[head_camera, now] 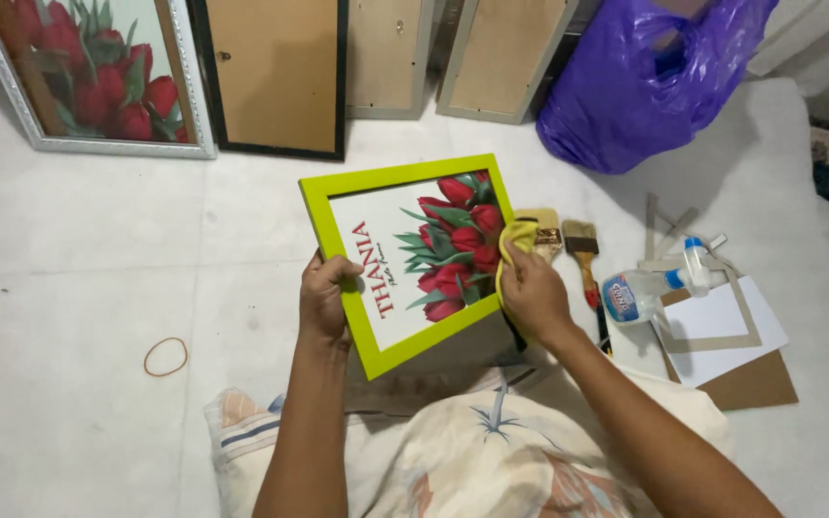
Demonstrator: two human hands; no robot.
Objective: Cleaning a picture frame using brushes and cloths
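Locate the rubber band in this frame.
In the head view, the rubber band lies flat on the white floor at lower left, apart from everything, left of the left hand holding the green picture frame.

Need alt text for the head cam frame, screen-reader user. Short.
Seen from above, the left hand grips the edge of a lime-green picture frame showing red tulips, while the right hand presses a yellow cloth to its glass. On the white floor to the right lie a paintbrush and a spray bottle.

A single head-worn camera looks steeply down from close above the person's lap. It faces forward across the white floor toward frames leaning at the far edge.
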